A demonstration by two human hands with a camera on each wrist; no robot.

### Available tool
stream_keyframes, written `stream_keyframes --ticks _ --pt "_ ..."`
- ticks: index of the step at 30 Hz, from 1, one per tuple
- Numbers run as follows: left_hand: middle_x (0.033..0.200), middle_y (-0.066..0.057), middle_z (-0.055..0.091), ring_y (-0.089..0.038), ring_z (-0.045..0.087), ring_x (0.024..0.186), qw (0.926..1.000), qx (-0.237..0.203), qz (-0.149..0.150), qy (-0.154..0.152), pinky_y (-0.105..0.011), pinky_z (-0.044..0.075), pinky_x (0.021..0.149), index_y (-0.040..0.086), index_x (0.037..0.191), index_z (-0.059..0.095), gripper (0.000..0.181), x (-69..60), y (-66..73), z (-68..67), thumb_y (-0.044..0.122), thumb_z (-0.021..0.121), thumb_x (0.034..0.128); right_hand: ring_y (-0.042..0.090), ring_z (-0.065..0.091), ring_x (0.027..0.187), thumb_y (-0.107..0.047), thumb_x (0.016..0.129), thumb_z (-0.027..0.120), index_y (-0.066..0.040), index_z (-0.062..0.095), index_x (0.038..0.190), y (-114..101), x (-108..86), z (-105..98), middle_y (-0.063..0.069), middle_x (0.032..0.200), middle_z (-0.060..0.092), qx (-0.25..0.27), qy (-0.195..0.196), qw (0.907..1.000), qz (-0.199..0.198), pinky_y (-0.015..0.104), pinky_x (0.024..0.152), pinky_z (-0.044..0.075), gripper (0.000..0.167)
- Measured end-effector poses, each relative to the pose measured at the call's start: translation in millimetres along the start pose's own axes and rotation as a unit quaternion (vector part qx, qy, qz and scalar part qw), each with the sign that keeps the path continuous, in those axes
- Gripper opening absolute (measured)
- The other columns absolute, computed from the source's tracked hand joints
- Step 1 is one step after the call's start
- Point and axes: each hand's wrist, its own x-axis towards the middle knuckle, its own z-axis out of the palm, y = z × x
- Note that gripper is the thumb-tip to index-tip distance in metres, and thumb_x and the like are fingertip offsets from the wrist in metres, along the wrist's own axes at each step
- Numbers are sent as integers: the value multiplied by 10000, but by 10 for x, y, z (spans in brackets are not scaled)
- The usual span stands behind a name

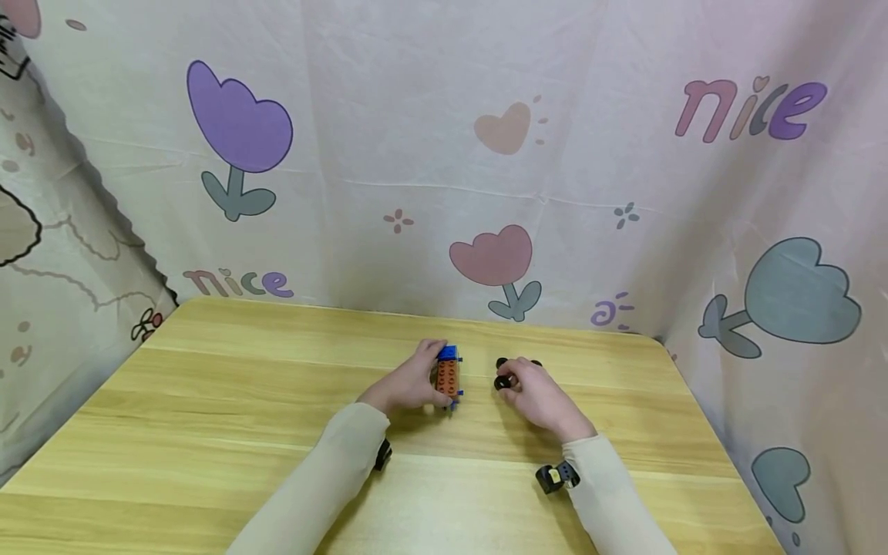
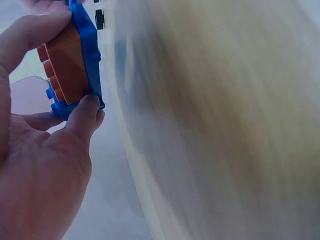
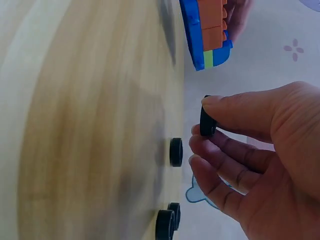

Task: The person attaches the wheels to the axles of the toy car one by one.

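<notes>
My left hand (image 1: 415, 379) grips a toy block car (image 1: 448, 376) by its two ends, thumb at one end and fingers at the other. The car has a blue base and orange studded bricks (image 2: 68, 65). A light green strip and a blue rounded piece show at one end in the right wrist view. To the right, my right hand (image 1: 539, 395) pinches a small black wheel (image 3: 207, 117) between thumb and fingertips, apart from the car. In the left wrist view, the car is held a little off the table.
Several loose black wheels lie beyond the right hand on the wooden table (image 1: 208, 432); one wheel (image 3: 176, 152) stands apart from two close together (image 3: 165, 225). A patterned curtain (image 1: 388, 116) hangs behind the table's far edge.
</notes>
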Motion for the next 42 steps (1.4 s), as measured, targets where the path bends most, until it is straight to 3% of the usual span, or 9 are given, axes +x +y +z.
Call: stream_keyframes --ticks 7,19,28,32,42 --pt "1546 -154 130 -360 416 1275 9996 -267 57 85 -471 402 1030 49 1570 108 1137 -74 13 11 76 853 712 160 595 929 -78 892 723 -39 662 1166 -102 -45 -43 -9 1021 606 231 93 9997 -73 352 816 511 283" --pt "1461 -146 247 -403 417 1309 9915 -1293 128 10 -429 407 1030 58 1540 139 1074 -184 -14 -15 14 830 719 127 598 887 -92 868 755 -50 661 1139 -360 -167 -77 -41 990 607 551 280 9971 -437 344 792 532 290" --pt "1501 -151 242 -437 357 1348 9794 -1983 309 -212 -436 398 1031 171 1565 121 1088 -275 60 -23 -53 791 736 93 623 828 -70 892 723 -41 635 1196 -507 -233 -111 -43 970 645 1031 204 9889 -1053 384 757 555 318" --pt "1485 -228 342 -399 400 1335 9687 -2418 342 -436 -448 423 1014 180 1556 115 1062 -285 79 -17 -81 760 753 90 627 828 -91 897 724 -30 632 1183 -546 -253 -109 -53 936 654 1006 174 9892 -1049 381 768 553 307" --pt "1485 -252 359 -371 432 1319 9617 -2639 484 -557 -441 425 1011 198 1567 107 1074 -278 83 15 -157 716 757 45 606 797 -159 892 742 -106 648 1121 -581 -279 -55 -120 879 635 873 171 9905 -1044 365 743 546 253"
